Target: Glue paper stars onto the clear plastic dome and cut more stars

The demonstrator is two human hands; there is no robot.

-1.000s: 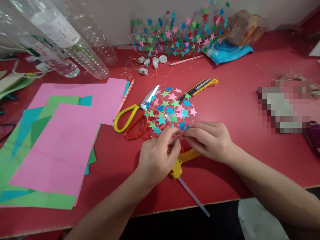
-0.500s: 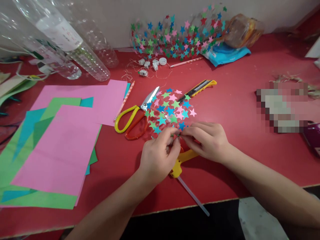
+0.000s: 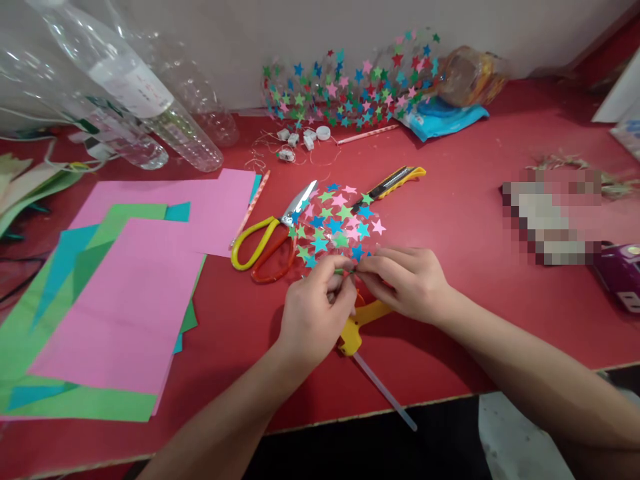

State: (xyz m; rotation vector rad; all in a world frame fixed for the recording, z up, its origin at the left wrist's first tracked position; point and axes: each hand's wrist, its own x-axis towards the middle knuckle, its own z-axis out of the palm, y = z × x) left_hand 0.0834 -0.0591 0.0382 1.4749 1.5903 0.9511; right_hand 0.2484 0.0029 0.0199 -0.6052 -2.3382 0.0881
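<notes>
Fingers of my left hand are closed around a small green piece, of which only a sliver shows. My right hand meets it fingertip to fingertip, pinching something too small to make out. Just beyond both hands lies a clear plastic piece covered with paper stars. A yellow glue gun with a clear glue stick rests below my hands, partly covered by them. Scissors with yellow and red handles touch the stars' left side, and a yellow cutter lies behind them.
Coloured paper sheets cover the left side. Clear bottles lean at the back left. Star-covered plastic stands along the wall, near a blue packet. A purple object sits at the right edge.
The camera view has shifted slightly. My hands stay together in nearly the same pose, and a little more of the green piece shows between them.
</notes>
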